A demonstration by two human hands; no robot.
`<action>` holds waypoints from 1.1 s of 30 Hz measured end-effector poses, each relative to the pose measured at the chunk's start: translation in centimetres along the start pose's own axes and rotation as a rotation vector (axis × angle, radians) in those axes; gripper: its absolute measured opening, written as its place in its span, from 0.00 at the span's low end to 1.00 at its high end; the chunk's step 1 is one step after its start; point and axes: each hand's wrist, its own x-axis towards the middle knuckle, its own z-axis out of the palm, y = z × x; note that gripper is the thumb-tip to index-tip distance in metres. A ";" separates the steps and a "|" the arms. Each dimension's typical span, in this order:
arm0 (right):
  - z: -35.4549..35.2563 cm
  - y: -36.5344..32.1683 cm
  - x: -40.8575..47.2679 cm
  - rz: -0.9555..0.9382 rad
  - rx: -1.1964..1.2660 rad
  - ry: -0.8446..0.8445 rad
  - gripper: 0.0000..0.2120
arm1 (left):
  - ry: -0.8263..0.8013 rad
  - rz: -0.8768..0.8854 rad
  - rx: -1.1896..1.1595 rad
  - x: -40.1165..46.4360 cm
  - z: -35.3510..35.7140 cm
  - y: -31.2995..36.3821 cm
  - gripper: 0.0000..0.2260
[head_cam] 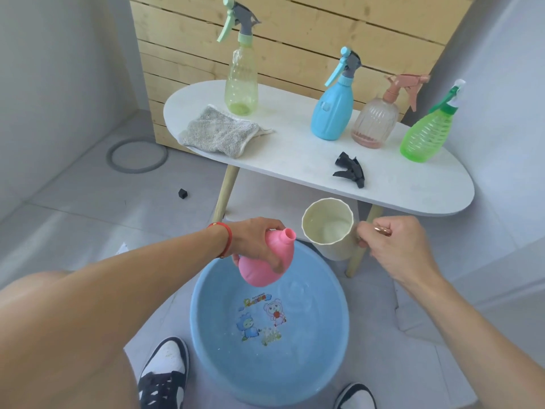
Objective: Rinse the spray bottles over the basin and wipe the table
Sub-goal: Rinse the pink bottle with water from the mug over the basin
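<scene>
My left hand grips a pink bottle without its spray head, tilted over the blue basin on the floor. My right hand holds the handle of a cream cup with water in it, right beside the bottle's open neck. The bottle's black spray head lies on the white table. On the table stand a yellow-green spray bottle, a blue one, a clear pink one and a green one. A grey cloth lies at the table's left end.
A wooden slat panel stands behind the table. On the tiled floor lie a grey ring and a small black cap. My shoes flank the basin's near side. The table's wooden legs stand just beyond the basin.
</scene>
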 end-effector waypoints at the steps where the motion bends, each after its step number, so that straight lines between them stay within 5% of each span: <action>1: 0.2 -0.3 -0.2 -0.023 -0.042 0.031 0.22 | -0.001 0.001 0.006 0.0 0.1 0.1 0.29; 33: 2.7 -0.6 -0.9 -0.355 -0.376 0.242 0.24 | -0.100 -0.060 0.101 1.2 0.7 -0.2 0.33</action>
